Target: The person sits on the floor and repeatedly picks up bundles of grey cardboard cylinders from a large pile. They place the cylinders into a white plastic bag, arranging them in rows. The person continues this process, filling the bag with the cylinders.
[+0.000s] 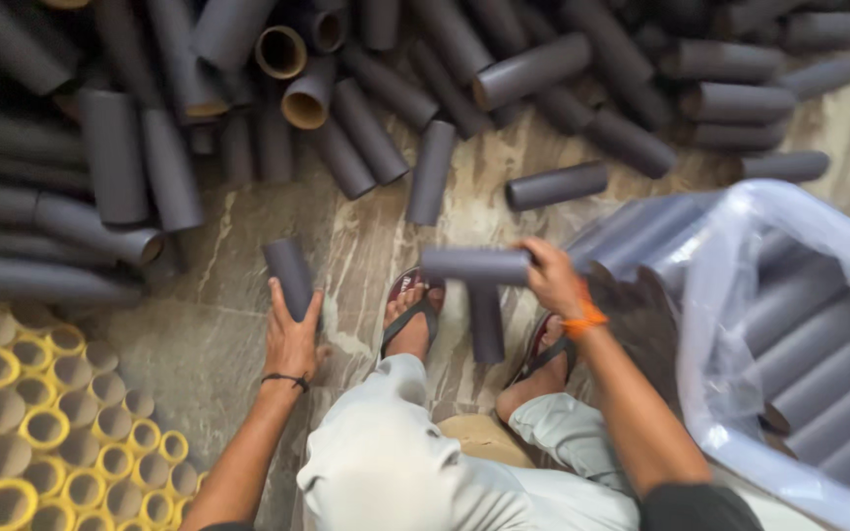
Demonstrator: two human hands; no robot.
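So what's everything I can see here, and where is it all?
Loose tubes: many, dark grey cardboard, heaped on the floor along the top.
Yellow tubes: many, standing on end, bottom left.
Plastic bag: one, clear, at right, filled with grey tubes.
Floor: mottled stone, grey-brown.
Sandals: two, dark red, on the feet.
Left hand: holds one grey tube; black band at the wrist.
Right hand: holds a grey tube crosswise, another below it; orange band at the wrist.
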